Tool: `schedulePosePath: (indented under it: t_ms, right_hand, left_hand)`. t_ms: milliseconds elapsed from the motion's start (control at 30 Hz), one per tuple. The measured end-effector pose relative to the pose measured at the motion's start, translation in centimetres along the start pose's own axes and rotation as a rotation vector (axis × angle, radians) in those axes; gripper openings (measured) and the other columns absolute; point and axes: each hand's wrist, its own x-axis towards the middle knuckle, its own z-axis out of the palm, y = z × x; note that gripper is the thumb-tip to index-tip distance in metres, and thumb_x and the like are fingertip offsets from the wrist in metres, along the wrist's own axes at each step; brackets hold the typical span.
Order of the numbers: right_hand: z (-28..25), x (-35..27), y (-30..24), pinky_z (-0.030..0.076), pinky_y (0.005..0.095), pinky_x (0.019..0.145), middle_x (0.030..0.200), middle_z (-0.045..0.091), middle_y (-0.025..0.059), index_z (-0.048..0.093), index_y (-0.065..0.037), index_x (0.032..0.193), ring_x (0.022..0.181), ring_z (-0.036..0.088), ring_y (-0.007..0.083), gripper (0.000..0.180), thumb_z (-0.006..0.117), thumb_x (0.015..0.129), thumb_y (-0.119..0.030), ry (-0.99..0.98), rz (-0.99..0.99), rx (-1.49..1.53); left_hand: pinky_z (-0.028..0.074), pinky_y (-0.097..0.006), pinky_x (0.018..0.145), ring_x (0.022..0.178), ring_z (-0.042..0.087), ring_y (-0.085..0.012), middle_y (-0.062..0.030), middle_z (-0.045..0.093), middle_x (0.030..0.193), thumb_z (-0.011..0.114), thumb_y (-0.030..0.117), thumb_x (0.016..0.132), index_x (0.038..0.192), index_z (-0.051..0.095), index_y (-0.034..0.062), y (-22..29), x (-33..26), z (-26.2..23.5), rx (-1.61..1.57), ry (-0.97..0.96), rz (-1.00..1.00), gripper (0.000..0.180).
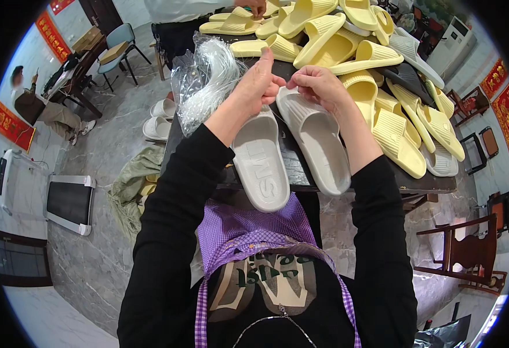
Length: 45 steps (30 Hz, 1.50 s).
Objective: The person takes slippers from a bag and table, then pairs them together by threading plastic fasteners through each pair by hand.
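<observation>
At the bottom of the frame, nearest the viewer, a person in a black long-sleeved top wears a purple checked apron [240,232] and a thin chain necklace [283,316]. Both forearms reach up to a dark table [296,169] at centre.

Two grey slippers lie side by side on it, heels toward the wearer: the left grey slipper [263,168] shows raised lettering on its sole and juts past the near edge; the right grey slipper [327,152] slants beside it.

Above their toe ends, the left hand [258,84] is loosely closed, fingers curled and thumb pointing up. The right hand [319,86] has thumb and forefinger drawn together at the right slipper's toe end. Whether either hand grips something thin cannot be told.

Just left of the left hand, a clear plastic bag [184,74] holds a bundle of whitish strands [211,87]. Yellow slippers [391,130] are heaped from top centre to the right side of the table.

Left of the table, a greenish sack [135,188] slumps on the floor. At the top edge, a co-worker's hand [257,7] is among the yellow slippers. Farther out are a treadmill [69,200] at left, wooden chairs [469,249] at lower right, and a seated person [43,104] at upper left.
</observation>
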Motion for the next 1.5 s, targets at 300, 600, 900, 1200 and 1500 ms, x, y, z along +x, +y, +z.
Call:
schedulePosePath:
  t_ms: [300,600,900,1200,1500]
  right_hand:
    - [2.3,-1.2,-0.1,0.044,0.0229,0.057,0.077,0.062,0.0039,0.062,0.001,0.090,0.062,0.053,0.0092,0.018,0.055,0.084,-0.014,-0.055,-0.261,-0.198]
    - [2.9,-1.1,0.6,0.046,0.0281,0.066,0.077,0.064,0.0111,0.061,0.004,0.089,0.070,0.058,0.0143,0.021,0.054,0.084,-0.015,-0.023,-0.335,-0.450]
    - [1.4,-1.8,0.0,0.041,0.0212,0.058,0.071,0.056,-0.0005,0.059,0.001,0.087,0.064,0.050,0.0058,0.016,0.053,0.085,-0.014,0.110,-0.344,-0.385]
    - [-0.2,-2.4,-0.9,0.036,0.0167,0.049,0.066,0.053,-0.0026,0.061,-0.003,0.087,0.056,0.045,0.0031,0.012,0.056,0.083,-0.013,-0.126,-0.176,-0.237]
    - [1.5,1.7,1.3,0.035,0.0172,0.049,0.064,0.052,-0.0035,0.062,-0.004,0.086,0.055,0.044,0.0031,0.012,0.056,0.083,-0.013,-0.260,-0.123,-0.429]
  left_hand:
    - [0.019,-0.020,0.037,0.042,0.026,-0.0051,-0.0020,0.042,0.067,0.029,0.071,0.081,0.121,0.036,0.0046,-0.9,0.1,1.9,0.076,0.031,0.052,0.078]
    - [0.022,-0.019,0.038,0.046,0.029,-0.0056,0.0023,0.035,0.060,0.031,0.068,0.083,0.087,0.037,0.0114,-1.5,0.9,1.9,0.187,0.018,-0.009,0.057]
    - [0.049,-0.028,0.046,0.054,0.054,-0.0110,-0.0035,0.051,0.065,0.051,0.021,0.088,0.087,0.052,-0.0010,-1.7,-1.1,2.2,0.211,-0.017,0.080,0.022]
    - [0.053,-0.031,0.058,0.058,0.057,-0.0137,-0.0062,0.055,0.068,0.053,0.011,0.086,0.087,0.052,-0.0047,-4.2,-8.1,3.7,0.193,0.147,0.391,0.016]
    - [0.054,-0.036,0.059,0.065,0.061,-0.0243,-0.0121,0.054,0.072,0.046,0.006,0.086,0.093,0.047,-0.0083,-8.0,-10.9,1.2,-0.410,0.310,-0.044,0.015]
